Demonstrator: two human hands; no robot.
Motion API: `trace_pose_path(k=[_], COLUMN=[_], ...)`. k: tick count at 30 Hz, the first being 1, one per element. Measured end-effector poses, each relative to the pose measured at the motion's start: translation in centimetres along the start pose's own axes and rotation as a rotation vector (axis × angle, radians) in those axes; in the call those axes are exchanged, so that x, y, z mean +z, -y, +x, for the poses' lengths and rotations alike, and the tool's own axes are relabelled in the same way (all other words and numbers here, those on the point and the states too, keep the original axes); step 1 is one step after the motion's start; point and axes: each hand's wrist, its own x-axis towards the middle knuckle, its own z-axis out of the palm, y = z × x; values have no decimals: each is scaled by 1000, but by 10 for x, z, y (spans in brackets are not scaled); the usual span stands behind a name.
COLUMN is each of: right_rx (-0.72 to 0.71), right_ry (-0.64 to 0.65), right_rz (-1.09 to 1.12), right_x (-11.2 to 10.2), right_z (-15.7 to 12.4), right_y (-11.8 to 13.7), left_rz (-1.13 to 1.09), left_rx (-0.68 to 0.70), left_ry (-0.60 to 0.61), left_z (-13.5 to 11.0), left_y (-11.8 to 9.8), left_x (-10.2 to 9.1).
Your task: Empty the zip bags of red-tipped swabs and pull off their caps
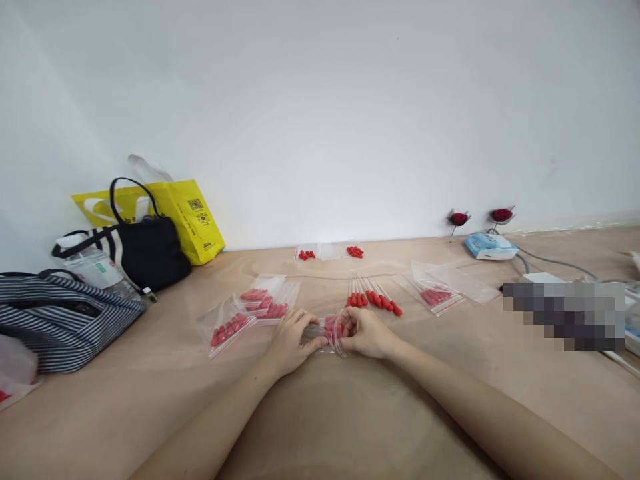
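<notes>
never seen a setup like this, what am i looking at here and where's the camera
There is no robot here, just a person's two bare hands. The single picture comes from a camera worn on the head, looking forward and down, so you see roughly what the wearer sees.

The left hand and right hand hold a clear bag with red pieces inside, over a brown surface.

Just beyond lie loose red-ended sticks. More clear bags with red pieces lie to the left and right. Farther left are a yellow bag, a black bag and a striped bag.
</notes>
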Motion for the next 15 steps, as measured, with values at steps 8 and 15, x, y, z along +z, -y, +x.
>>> trace_pose_path(k=[8,15], right_rx=[-87,-46], right_ry=[-48,-84], right_rz=[-153,-203], right_x=[-8,-9], right_z=[-3,-2], right_y=[0,-1], left_rz=[0,-21], left_rx=[-2,4], left_ry=[1,10], left_z=[-2,-1], left_y=[-2,1], left_x=[2,3])
